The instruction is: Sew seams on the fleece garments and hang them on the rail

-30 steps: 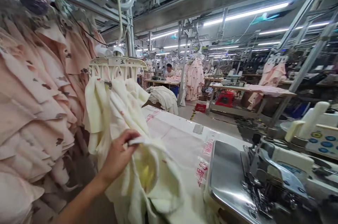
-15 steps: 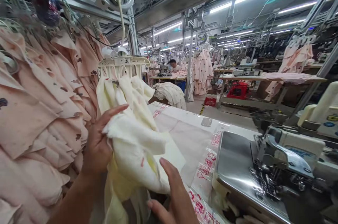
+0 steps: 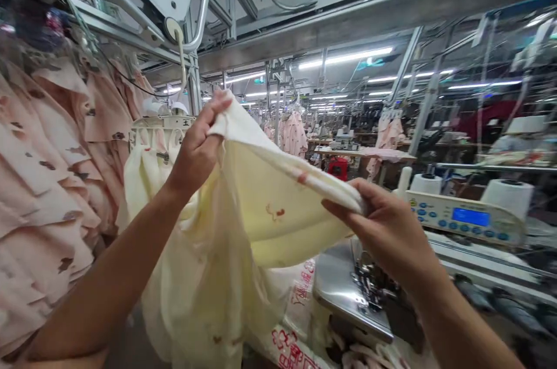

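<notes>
A pale yellow garment piece (image 3: 278, 206) with small reddish-brown prints is stretched out between my two hands. My left hand (image 3: 204, 137) pinches its white-edged upper corner, near the middle of the view. At the right, my right hand (image 3: 374, 212) grips the other end of the same edge, thumb and fingers closed on the fabric. The cloth hangs down below both hands in loose folds. Behind my left hand, more pale yellow cloth hangs from a white hanger (image 3: 148, 125) with clips.
Pink printed garments (image 3: 52, 183) hang in a dense row on the left. A sewing machine (image 3: 369, 288) with a shiny metal bed stands at lower right, its control panel (image 3: 470, 215) lit blue. Plastic with red print (image 3: 300, 288) covers the table. An overhead metal rail (image 3: 348, 9) crosses above.
My right hand, open beside the fabric before, now grips it. Both hands have risen and moved apart, spreading the cloth's edge. The view has turned to the right.
</notes>
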The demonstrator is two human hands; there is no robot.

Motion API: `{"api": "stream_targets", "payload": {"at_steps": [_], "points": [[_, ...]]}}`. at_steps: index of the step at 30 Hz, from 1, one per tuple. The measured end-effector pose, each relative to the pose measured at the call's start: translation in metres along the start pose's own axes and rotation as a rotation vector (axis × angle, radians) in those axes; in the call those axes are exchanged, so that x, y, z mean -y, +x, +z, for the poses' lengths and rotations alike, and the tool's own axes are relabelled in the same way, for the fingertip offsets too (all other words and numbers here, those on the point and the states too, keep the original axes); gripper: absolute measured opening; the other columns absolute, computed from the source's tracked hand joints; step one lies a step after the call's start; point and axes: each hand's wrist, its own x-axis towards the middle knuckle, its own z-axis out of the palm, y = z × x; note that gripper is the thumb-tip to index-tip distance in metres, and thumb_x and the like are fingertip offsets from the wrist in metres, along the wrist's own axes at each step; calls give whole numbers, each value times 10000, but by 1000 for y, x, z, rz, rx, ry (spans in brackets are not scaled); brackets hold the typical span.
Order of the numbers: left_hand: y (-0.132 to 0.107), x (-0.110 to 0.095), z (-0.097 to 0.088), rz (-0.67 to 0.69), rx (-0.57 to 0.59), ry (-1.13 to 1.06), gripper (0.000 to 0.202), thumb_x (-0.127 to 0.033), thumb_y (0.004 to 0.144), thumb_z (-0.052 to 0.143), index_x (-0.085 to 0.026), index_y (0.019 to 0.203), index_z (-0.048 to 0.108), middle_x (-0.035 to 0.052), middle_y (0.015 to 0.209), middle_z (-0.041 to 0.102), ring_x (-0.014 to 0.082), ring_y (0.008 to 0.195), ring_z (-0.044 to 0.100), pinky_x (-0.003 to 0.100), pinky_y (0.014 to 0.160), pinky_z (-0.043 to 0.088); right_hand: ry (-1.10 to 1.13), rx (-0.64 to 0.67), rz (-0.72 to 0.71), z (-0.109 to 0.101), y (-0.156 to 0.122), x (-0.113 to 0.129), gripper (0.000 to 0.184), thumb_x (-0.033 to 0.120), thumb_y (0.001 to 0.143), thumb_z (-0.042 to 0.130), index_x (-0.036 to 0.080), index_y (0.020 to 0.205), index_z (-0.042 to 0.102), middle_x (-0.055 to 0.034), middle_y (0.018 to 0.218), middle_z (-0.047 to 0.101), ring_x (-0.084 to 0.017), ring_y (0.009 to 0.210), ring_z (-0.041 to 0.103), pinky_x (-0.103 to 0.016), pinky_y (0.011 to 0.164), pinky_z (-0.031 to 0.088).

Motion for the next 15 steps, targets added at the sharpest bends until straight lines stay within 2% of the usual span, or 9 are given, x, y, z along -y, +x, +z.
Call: {"api": "stream_targets", "payload": {"at_steps": [2, 5, 7, 9, 11, 13, 15], "points": [[18, -10, 5, 151, 34, 32, 454, -135, 795, 422, -217, 1238, 484, -5, 1391, 415, 171, 1274, 386, 309, 1071, 289, -46, 10, 19, -17, 3, 16, 239, 415, 631, 698, 201, 661, 597, 30, 566, 537, -112, 508, 451, -201, 433, 333], [39, -19, 16, 278, 40, 224, 392, -81, 789, 406, -150, 1142, 563, 42, 1283, 533, 181, 1214, 450, 336, 1059, 303, 3, 96, 124, -32, 1, 30, 329, 483, 560, 725, 194, 642, 590, 21, 553, 542, -124, 493, 476, -208, 410, 346], [50, -19, 24, 273, 26, 387, 382, -55, 745, 434, -144, 1075, 604, 56, 1199, 586, 216, 1179, 465, 362, 1056, 294, 49, 131, 173, -39, -1, 31, 385, 535, 545, 722, 190, 668, 602, 5, 584, 564, -139, 520, 500, -224, 431, 371], [59, -13, 32, 154, 54, 448, 413, -73, 710, 467, -176, 1088, 597, 54, 1185, 579, 259, 1172, 451, 403, 1052, 277, 42, 146, 178, -45, -4, 26, 407, 577, 584, 684, 191, 686, 605, -2, 602, 573, -142, 533, 498, -230, 448, 373], [66, -2, 39, -63, 132, 361, 404, -125, 717, 462, -194, 1096, 584, 57, 1164, 573, 279, 1149, 460, 429, 1028, 298, -26, 143, 165, -49, -6, 19, 405, 596, 661, 615, 191, 661, 589, -3, 597, 563, -136, 527, 475, -228, 451, 352], [70, 11, 45, -252, 214, 224, 403, -167, 738, 410, -180, 1110, 564, 74, 1082, 598, 268, 1045, 530, 434, 939, 391, -92, 136, 146, -52, -8, 11, 410, 591, 713, 562, 191, 625, 569, 1, 588, 541, -135, 531, 457, -227, 460, 338], [71, 23, 50, -337, 278, 135, 427, -193, 748, 358, -155, 1134, 538, 84, 962, 627, 242, 896, 592, 412, 802, 476, -123, 124, 126, -52, -10, 4, 407, 578, 724, 552, 191, 598, 557, 6, 585, 521, -136, 544, 445, -226, 473, 332]]}}
